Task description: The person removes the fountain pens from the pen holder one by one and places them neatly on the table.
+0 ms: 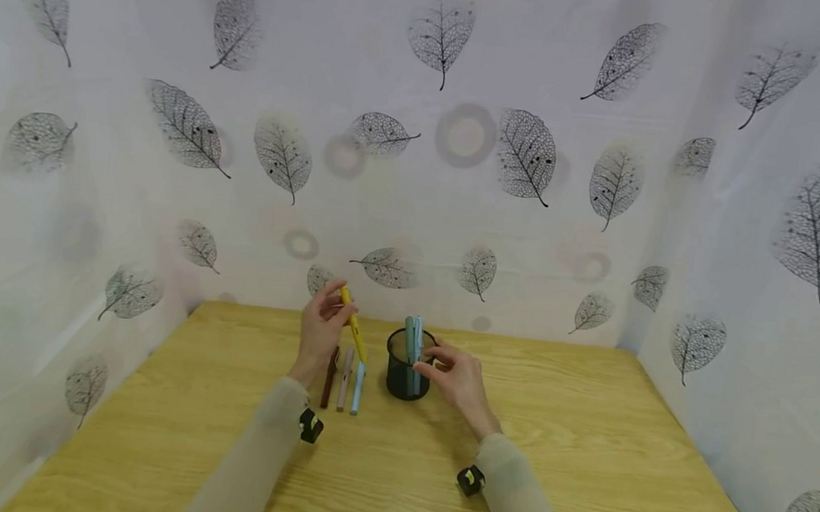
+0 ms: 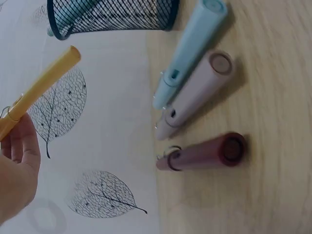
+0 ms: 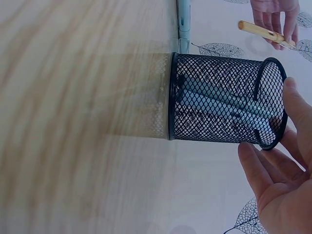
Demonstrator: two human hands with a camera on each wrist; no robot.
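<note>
My left hand [image 1: 319,333] pinches a yellow pen [image 1: 356,332] by its clipped end, holding it tilted in the air left of a black mesh pen holder [image 1: 396,380]. My right hand [image 1: 463,382] grips the holder near its rim, thumb on one side and fingers on the other, as the right wrist view shows. Inside the holder stand a green pen [image 1: 409,335] and a light blue pen [image 1: 419,333]. Below the yellow pen, a dark red pen [image 2: 204,155], a mauve pen [image 2: 195,97] and another light blue pen [image 2: 190,51] lie side by side on the table.
The wooden table [image 1: 583,446] spreads out around both forearms. Behind it and at both sides hangs a white sheet [image 1: 356,203] printed with dark leaves. A small black device [image 1: 310,426] sits at the left wrist, a similar device [image 1: 470,480] at the right.
</note>
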